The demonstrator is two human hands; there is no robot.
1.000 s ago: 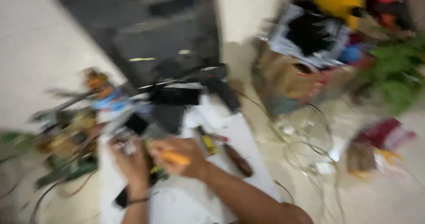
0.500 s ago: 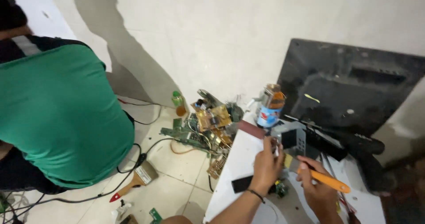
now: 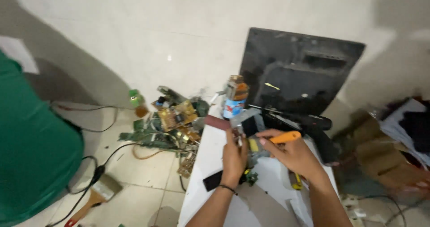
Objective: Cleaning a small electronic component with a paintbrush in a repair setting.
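While a person in a green shirt (image 3: 31, 151) filled the far left edge, a paintbrush (image 3: 92, 199) and black cable (image 3: 101, 164) lay on the tiled floor beside them. Further right, a heap of circuit boards (image 3: 172, 121) sat against the wall, just left of the white table (image 3: 210, 164). Left hand (image 3: 234, 157) was curled shut around a small metal part (image 3: 247, 125), held up over the table. Right hand (image 3: 293, 157) was closed on an orange-handled screwdriver (image 3: 284, 138), its tip hidden near the part. A can (image 3: 235, 100) stood behind the hands. A black panel (image 3: 300, 72) leaned on the wall. Cardboard box (image 3: 380, 153) sat far right, blurred.
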